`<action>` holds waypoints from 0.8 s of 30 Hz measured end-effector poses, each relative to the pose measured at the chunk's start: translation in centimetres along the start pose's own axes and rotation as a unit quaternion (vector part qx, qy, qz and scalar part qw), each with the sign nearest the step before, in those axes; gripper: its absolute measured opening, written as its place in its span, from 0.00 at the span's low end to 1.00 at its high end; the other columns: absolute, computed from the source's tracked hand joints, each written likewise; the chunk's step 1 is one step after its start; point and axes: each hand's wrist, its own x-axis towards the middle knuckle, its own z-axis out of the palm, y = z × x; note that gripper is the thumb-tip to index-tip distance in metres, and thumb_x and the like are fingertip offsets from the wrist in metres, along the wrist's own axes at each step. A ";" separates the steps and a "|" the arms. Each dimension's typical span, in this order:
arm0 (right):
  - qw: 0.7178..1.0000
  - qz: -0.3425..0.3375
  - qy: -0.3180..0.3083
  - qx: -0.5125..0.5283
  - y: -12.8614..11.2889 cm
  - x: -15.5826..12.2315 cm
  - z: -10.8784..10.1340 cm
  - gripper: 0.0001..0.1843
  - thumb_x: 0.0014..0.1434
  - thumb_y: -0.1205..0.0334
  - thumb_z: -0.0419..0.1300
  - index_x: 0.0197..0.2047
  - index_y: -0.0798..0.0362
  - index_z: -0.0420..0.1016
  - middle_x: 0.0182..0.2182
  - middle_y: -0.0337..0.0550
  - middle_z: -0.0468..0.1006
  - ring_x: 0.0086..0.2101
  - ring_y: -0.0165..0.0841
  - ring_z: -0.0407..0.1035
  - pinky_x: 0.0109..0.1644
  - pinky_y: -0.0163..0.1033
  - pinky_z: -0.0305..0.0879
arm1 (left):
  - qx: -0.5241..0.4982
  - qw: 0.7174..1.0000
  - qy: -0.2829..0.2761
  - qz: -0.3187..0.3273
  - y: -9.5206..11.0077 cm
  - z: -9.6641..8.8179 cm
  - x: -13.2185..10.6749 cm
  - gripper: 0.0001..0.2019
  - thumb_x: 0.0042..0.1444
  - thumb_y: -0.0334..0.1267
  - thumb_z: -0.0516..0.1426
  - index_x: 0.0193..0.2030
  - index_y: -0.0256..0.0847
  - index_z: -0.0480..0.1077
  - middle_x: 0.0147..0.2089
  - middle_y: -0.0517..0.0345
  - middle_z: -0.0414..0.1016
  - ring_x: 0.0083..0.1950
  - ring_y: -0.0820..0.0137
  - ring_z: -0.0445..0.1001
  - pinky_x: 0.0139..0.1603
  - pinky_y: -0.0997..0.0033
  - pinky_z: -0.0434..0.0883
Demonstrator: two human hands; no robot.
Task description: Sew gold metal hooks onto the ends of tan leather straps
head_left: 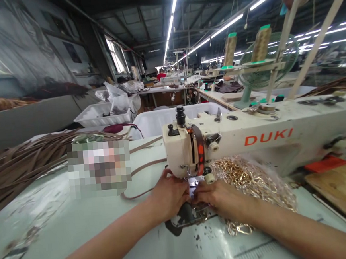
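My left hand (169, 194) and my right hand (218, 197) meet under the head of a cream DUKI sewing machine (260, 138), right at the lit needle area (194, 185). Both hands have their fingers curled and pinched together at the presser foot; what they hold is hidden between them. A thin brown strap (140, 170) runs from the needle area leftward and loops on the pale green table (79, 228). A heap of gold metal clasps (249, 179) in clear plastic lies just behind my right hand.
A big bundle of brown straps (23, 165) lies at the left. White plastic tubs (157, 120) stand behind the machine. Two thread cones (260, 44) on a stand and a green fan (264, 66) are at the back right. A wooden board (342, 188) lies at the right.
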 end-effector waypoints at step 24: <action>0.979 0.149 0.101 -0.092 -0.9 1.1 3.1 0.20 0.51 0.76 0.52 0.45 0.48 0.71 0.45 0.44 0.75 0.39 0.36 0.70 0.41 0.38 0.65 | 0.149 0.952 0.180 0.198 -3.3 3.0 -1.1 0.15 0.68 0.30 0.40 0.49 0.32 0.66 0.41 0.45 0.75 0.41 0.64 0.75 0.37 0.67 0.75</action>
